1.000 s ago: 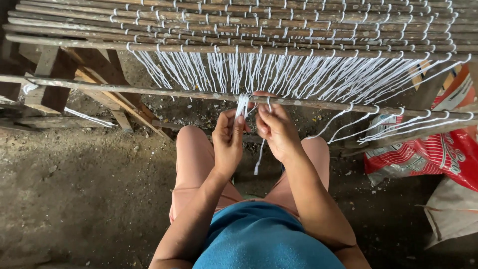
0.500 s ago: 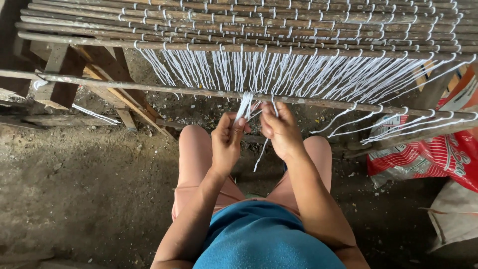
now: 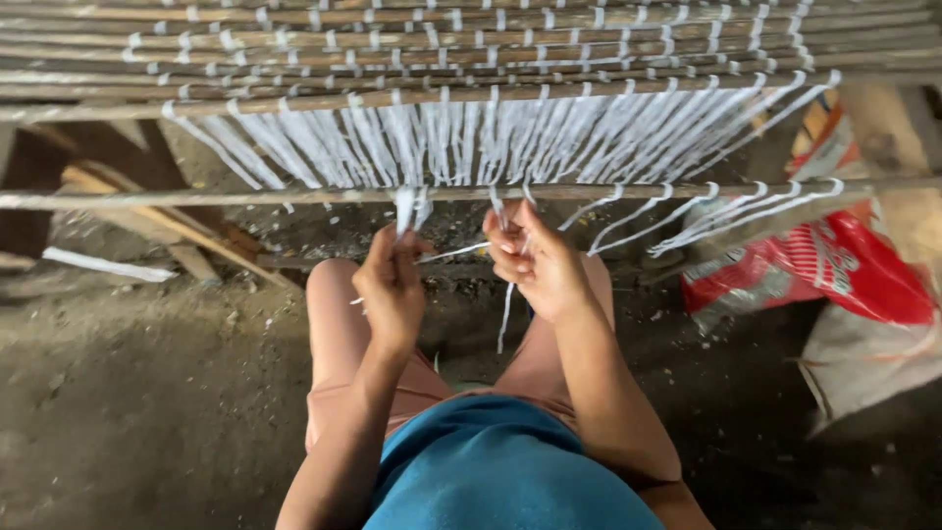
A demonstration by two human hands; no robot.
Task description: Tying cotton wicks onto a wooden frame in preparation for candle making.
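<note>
A mat of thin bamboo sticks point(image 3: 549, 54) bound with white string lies on a wooden frame in front of me. Many white strings point(image 3: 461, 137) run down from it to a loose stick point(image 3: 245, 196) across the front. My left hand point(image 3: 391, 285) pinches a bundle of these strings just below that stick. My right hand point(image 3: 533, 263) grips another string, whose loose end point(image 3: 505, 314) hangs down between my knees. A string stretches taut between the two hands.
A red and white plastic sack point(image 3: 834, 270) and a pale sack point(image 3: 863, 344) lie on the dirt floor at the right. Wooden frame legs point(image 3: 167, 226) stand at the left. My knees point(image 3: 334, 294) sit under the frame.
The view has shifted, so the frame sits more to the left. My hands have drawn apart, with a string pulled taut between them.
</note>
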